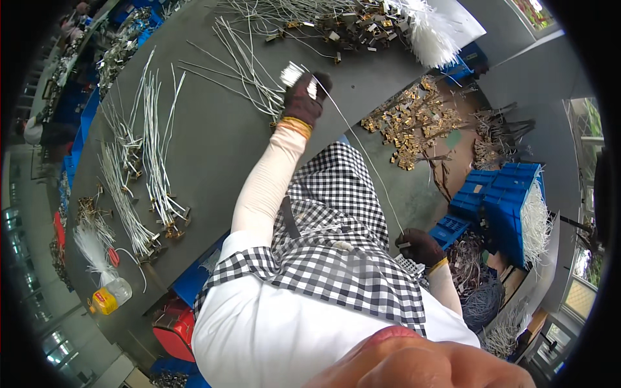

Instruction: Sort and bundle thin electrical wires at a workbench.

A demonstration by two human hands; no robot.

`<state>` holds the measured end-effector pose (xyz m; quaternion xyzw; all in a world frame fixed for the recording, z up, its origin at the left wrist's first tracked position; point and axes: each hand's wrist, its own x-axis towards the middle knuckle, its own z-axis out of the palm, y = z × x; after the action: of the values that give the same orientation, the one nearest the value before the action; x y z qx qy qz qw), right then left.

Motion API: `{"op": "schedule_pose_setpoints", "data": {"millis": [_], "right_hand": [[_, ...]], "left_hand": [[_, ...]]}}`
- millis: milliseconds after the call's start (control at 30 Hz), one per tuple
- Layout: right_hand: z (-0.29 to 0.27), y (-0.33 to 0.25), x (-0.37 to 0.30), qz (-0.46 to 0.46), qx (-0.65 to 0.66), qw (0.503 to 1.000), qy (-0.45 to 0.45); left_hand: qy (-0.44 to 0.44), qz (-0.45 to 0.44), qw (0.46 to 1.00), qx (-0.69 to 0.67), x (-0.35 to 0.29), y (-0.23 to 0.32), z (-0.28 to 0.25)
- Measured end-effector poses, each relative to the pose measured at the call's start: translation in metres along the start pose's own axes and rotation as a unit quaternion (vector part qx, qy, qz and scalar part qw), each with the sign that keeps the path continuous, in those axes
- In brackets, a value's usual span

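Note:
My left hand point(303, 103), in a dark maroon glove, is closed around a bunch of short white strips point(292, 74) above the grey table. From that hand a thin white cable point(366, 152) runs down past my checked apron to my right hand point(423, 249). The right hand, also gloved, is held low by my right side, its fingers closed at the cable's lower end. A small light piece shows at its fingertips, too small to name. Beside the left hand, loose white cables point(249, 72) with small metal ends lie spread on the table.
Bundles of white cables point(157, 145) lie on the table point(213, 139) at left. A heap of metal-ended cables point(362, 27) and a white bristly bundle point(432, 35) are at the far side. Brass-coloured parts point(411, 123) and blue crates point(501, 200) stand right. A yellow-labelled bottle point(111, 296) sits near left.

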<state>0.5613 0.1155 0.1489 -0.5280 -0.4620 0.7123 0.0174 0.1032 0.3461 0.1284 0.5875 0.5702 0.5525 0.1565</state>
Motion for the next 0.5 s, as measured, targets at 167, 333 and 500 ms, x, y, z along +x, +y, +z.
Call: {"op": "schedule_pose_setpoints", "data": {"millis": [167, 333, 500], "right_hand": [[0.008, -0.016, 0.006, -0.231, -0.217, 0.948, -0.026], [-0.001, 0.002, 0.012, -0.106, -0.082, 0.991, -0.032], [0.009, -0.026, -0.001, -0.174, -0.126, 0.976, -0.035]], "left_hand": [[0.121, -0.28, 0.663, -0.684, 0.026, -0.039, -0.034], [0.205, -0.36, 0.594, -0.69, 0.038, -0.008, -0.066], [0.205, -0.359, 0.592, -0.692, 0.035, -0.013, -0.073]]}}
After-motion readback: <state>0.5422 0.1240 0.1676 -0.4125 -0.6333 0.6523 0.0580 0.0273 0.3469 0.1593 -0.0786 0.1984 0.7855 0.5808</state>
